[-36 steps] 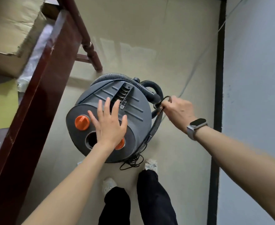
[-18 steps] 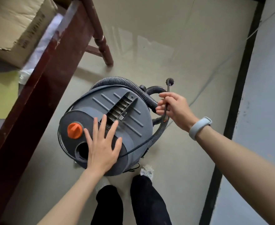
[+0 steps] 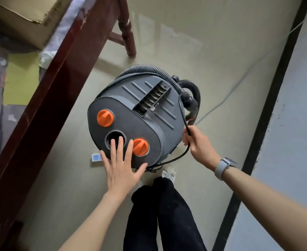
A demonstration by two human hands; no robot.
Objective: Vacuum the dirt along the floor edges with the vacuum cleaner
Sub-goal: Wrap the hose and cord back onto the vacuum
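Legs (image 3: 160, 211) in dark trousers stand just behind the vacuum cleaner (image 3: 140, 120), which sits on the tiled floor (image 3: 212, 51). Flat and spread, the left hand (image 3: 121, 171) rests on its near edge, probably to steady it. Curled fingers of the right hand (image 3: 197, 144) grip the black cord (image 3: 182, 113), seemingly unwinding it for the power strip (image 3: 96, 157) beside the base. Beyond, the ribbed hose (image 3: 149, 68) wraps the body; a wooden table leg (image 3: 126, 26) stands farther off, and a black skirting strip (image 3: 268, 113) edges the wall.
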